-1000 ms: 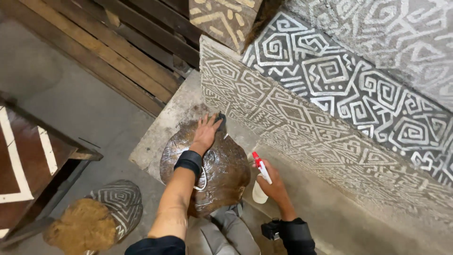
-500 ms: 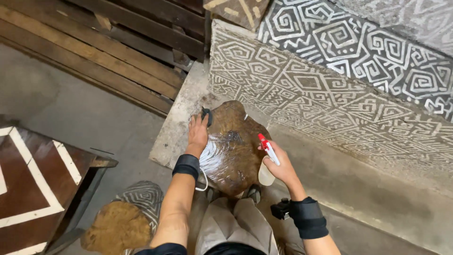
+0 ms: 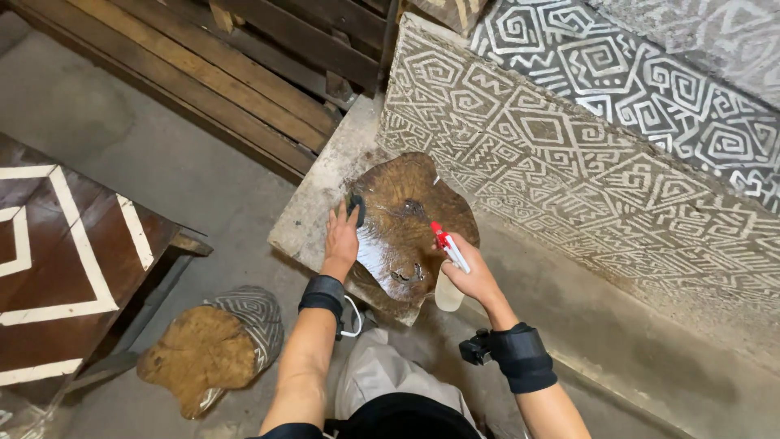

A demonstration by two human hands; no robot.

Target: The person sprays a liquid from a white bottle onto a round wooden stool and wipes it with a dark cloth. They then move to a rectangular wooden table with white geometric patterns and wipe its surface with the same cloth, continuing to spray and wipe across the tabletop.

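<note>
A glossy brown wooden slab (image 3: 410, 211) with an irregular outline lies on a low concrete block (image 3: 313, 215). My left hand (image 3: 342, 238) rests on the slab's left edge, pressing a small dark pad (image 3: 356, 208) under its fingers. My right hand (image 3: 470, 278) grips a white spray bottle (image 3: 448, 272) with a red nozzle, held over the slab's right edge and pointing toward the wet, shiny patch in the middle. Both wrists wear black bands.
A long carved panel (image 3: 569, 171) with pale geometric patterns leans behind the slab. Wooden pallets (image 3: 203, 65) lie at the top left. A dark table with white lines (image 3: 57, 260) stands at left. A second rough wooden slab (image 3: 199, 354) rests on a patterned piece on the floor.
The view has shifted closer and lower over the slab. My left hand slid down the slab's left edge with the pad, and my right hand brought the spray bottle in over the slab.
</note>
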